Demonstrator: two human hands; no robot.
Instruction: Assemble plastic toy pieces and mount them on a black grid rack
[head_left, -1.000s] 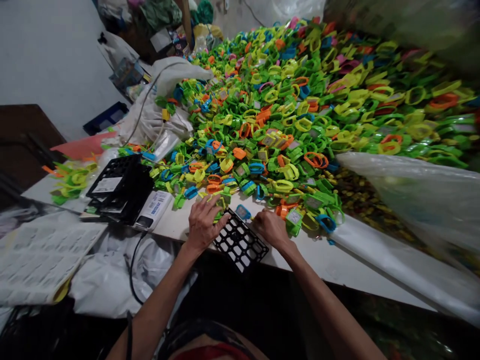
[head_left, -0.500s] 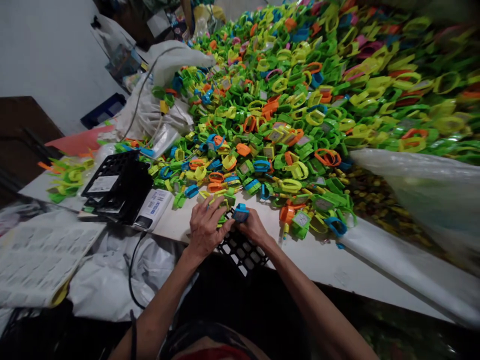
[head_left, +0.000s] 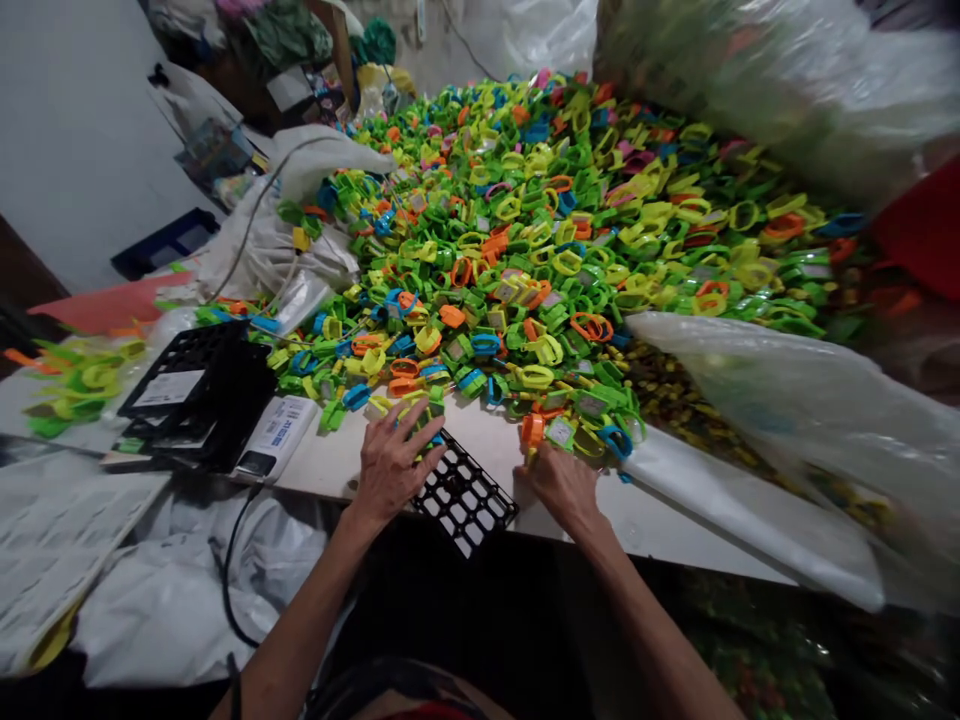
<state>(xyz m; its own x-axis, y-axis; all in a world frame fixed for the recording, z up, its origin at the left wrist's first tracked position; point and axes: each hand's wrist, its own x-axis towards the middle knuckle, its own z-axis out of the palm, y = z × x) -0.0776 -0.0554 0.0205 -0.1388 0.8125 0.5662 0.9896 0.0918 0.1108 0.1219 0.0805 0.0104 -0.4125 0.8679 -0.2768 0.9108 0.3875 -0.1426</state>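
Observation:
My left hand (head_left: 394, 462) lies over the upper left end of a black grid tray (head_left: 474, 500), fingers curved and thumb on its edge, holding it at the table's front edge. Bits of green and blue show beside those fingers; what they belong to is mostly hidden. To the right, my right hand (head_left: 562, 485) is closed, fingertips down at the pile's near edge. It is beside an orange toy watch (head_left: 533, 430) and a green toy watch (head_left: 560, 432). Whatever its fingers pinch is hidden, though a little yellow shows at the tips.
A large heap of colourful toy watches (head_left: 480, 260) covers the table behind my hands. Stacked black trays (head_left: 187, 400) and a white box-shaped device (head_left: 277, 435) with a cable stand left. Clear plastic sheeting (head_left: 750, 370) lies right, and a printed sheet (head_left: 67, 550) lower left.
My right hand has moved right, from the tray to the pile's edge. The blue toy watch it held is no longer in it. The view has shifted, showing more of the tray.

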